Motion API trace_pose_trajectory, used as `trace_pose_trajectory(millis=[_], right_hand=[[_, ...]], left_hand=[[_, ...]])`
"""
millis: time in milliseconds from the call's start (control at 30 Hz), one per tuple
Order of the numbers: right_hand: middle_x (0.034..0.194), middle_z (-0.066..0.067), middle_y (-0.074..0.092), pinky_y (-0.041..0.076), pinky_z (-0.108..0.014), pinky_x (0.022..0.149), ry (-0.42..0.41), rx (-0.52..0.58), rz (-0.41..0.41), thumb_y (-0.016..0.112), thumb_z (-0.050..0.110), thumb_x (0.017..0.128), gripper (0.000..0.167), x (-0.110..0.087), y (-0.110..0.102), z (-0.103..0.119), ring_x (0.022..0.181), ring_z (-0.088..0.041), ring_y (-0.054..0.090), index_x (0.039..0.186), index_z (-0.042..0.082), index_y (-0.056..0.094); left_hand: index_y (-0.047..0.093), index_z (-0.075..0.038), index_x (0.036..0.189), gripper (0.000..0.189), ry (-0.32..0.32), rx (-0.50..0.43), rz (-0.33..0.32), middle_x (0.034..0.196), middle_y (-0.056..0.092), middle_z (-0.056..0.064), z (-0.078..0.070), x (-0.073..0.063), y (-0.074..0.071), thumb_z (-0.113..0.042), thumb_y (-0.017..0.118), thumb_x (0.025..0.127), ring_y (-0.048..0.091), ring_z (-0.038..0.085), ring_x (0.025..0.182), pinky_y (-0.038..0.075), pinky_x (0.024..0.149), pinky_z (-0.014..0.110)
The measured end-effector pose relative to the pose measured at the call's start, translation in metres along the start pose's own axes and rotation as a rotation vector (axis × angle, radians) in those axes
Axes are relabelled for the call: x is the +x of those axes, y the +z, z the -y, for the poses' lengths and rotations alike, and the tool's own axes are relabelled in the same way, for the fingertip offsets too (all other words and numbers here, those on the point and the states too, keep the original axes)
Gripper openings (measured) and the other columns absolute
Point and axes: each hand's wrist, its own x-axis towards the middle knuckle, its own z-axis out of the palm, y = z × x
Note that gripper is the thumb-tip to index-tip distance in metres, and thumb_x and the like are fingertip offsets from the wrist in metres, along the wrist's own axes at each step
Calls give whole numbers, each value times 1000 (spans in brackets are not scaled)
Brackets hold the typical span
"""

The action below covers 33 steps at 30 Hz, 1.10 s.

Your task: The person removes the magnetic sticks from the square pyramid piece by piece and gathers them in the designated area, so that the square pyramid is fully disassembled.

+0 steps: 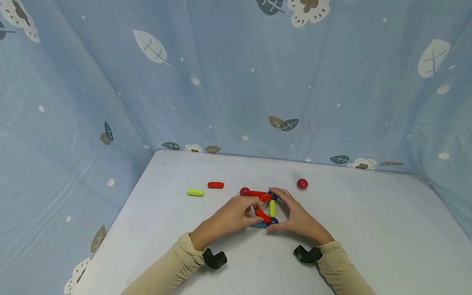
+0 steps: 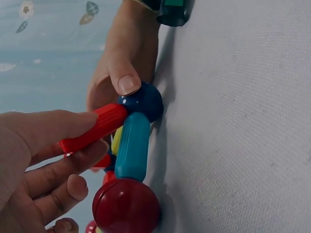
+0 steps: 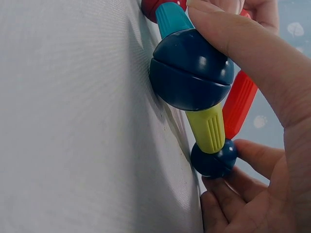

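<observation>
A frame of balls and rods lies on the table before both hands. My left hand (image 1: pixel 236 213) pinches a red rod (image 2: pixel 99 127) between thumb and fingers, its end against the near dark blue ball (image 2: pixel 146 103). My right hand (image 1: pixel 300 217) spans one side, thumb on that near ball and fingertips on the far dark blue ball (image 3: pixel 214 158). A yellow-green rod (image 1: pixel 272 208) joins these two balls. From the far ball, another red rod (image 3: pixel 240 102) slants upward. A light blue rod (image 2: pixel 133 148) runs from the near ball to a dark red ball (image 2: pixel 127 206).
Left of the frame lie a loose red rod (image 1: pixel 215 185) and a loose yellow-green rod (image 1: pixel 195 192). A single red ball (image 1: pixel 302 184) sits behind the right hand. Blue patterned cloth (image 1: pixel 236 82) hangs along the back and sides of the white table (image 1: pixel 368 229).
</observation>
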Motion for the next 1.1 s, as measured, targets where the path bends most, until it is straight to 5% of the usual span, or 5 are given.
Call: trace_pose_trajectory(millis=[1100], right_hand=[[164,-5,37,34,-70,115,4,-21,1,93,45,73,106,1,-2,3,153,-36,33,160,21,37]], left_hand=[[71,-15,107,16,-2,-167,10,92,72,-5,7,1,-3,-21,77,94,55,5,74,46,62,20]])
